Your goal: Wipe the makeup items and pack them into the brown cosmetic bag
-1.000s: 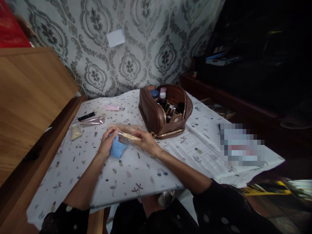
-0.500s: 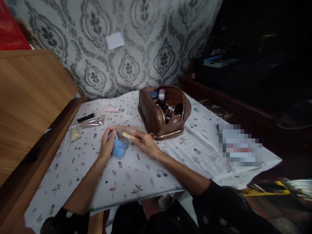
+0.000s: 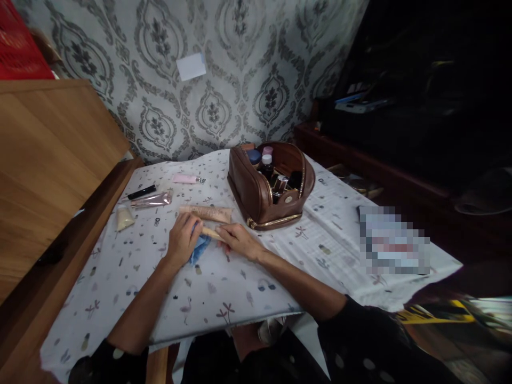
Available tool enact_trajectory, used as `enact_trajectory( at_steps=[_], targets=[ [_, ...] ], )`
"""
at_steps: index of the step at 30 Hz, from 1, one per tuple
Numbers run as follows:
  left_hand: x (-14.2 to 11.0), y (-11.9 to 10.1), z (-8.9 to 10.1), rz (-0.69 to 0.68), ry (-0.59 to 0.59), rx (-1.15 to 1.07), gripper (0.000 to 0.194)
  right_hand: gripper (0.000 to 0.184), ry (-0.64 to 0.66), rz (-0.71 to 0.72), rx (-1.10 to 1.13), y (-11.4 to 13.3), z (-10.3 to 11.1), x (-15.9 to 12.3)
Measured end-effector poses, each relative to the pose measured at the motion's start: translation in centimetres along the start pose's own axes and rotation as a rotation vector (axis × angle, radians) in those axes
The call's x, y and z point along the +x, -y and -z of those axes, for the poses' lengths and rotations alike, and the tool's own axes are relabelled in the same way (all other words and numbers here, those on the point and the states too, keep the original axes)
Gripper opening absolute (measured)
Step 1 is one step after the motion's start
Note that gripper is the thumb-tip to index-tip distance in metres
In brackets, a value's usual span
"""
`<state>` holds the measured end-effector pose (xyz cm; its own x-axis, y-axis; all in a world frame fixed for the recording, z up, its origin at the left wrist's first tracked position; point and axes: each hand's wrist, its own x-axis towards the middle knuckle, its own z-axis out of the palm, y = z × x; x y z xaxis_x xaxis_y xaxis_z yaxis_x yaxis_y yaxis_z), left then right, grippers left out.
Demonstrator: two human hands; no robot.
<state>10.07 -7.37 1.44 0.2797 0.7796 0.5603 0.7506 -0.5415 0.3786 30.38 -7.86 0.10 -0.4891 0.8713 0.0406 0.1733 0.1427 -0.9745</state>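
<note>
My left hand (image 3: pixel 184 237) is closed over a blue cloth (image 3: pixel 199 249), which hangs below the fingers. The cloth is around the left end of a slim beige stick-like thing (image 3: pixel 210 233), and that end is hidden. My right hand (image 3: pixel 239 241) grips its other end between thumb and fingers. Just behind both hands lies a beige squeeze tube (image 3: pixel 214 213) with faint print. Further right stands a brown cosmetic bag (image 3: pixel 250 189), unzipped and filled with several bottles.
On the patterned tablecloth (image 3: pixel 256 282), a pink tube (image 3: pixel 184 178), a black slim tube (image 3: pixel 142 192), a shiny pinkish tube (image 3: pixel 154 199) and a cream-coloured tube (image 3: pixel 125 218) lie to the left. A blurred-out flat packet (image 3: pixel 394 240) is at right. A wooden panel (image 3: pixel 52 160) borders the left.
My left hand has turned over and closed around the end of the beige thing with the cloth, covering it. Less cloth shows. My right hand keeps its grip, slightly lower.
</note>
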Motion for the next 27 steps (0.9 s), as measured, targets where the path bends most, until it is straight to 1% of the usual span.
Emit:
enact_trajectory(
  at_steps=[3,5,6,8,10,12,15,17,22,27],
  targets=[
    [0.03,-0.09,0.17,0.049,-0.020,-0.044,0.022,0.037,0.032,0.016,0.055,0.07,-0.17,-0.17],
    [0.06,-0.15,0.20,0.096,-0.046,-0.088,0.020,0.036,0.019,0.020,0.064,0.12,-0.20,-0.26],
    [0.06,-0.19,0.22,0.123,-0.060,-0.113,0.020,0.036,0.007,0.016,0.054,0.15,-0.18,-0.28],
    [0.08,-0.32,0.28,0.183,-0.080,-0.172,0.019,0.030,-0.018,0.024,0.007,0.22,-0.08,-0.27],
    [0.12,-0.49,0.36,0.248,-0.094,-0.244,0.020,0.025,-0.053,0.065,-0.057,0.28,0.06,-0.21],
    [0.18,-0.61,0.43,0.307,-0.111,-0.316,0.020,0.025,-0.093,0.110,-0.111,0.30,0.18,-0.14],
    [0.27,-0.51,0.38,0.366,-0.119,-0.377,0.020,0.030,-0.148,0.115,-0.130,0.26,0.26,-0.09],
    [0.26,-0.31,0.28,0.373,-0.111,-0.380,0.020,0.035,-0.147,0.102,-0.102,0.20,0.24,-0.11],
    [0.00,-0.14,0.12,0.326,-0.143,-0.340,0.018,0.050,-0.070,0.013,0.075,0.08,0.18,-0.05],
    [-0.18,-0.63,0.30,0.267,-0.161,-0.276,0.018,0.049,-0.012,-0.055,0.221,0.16,0.42,0.14]
  ],
)
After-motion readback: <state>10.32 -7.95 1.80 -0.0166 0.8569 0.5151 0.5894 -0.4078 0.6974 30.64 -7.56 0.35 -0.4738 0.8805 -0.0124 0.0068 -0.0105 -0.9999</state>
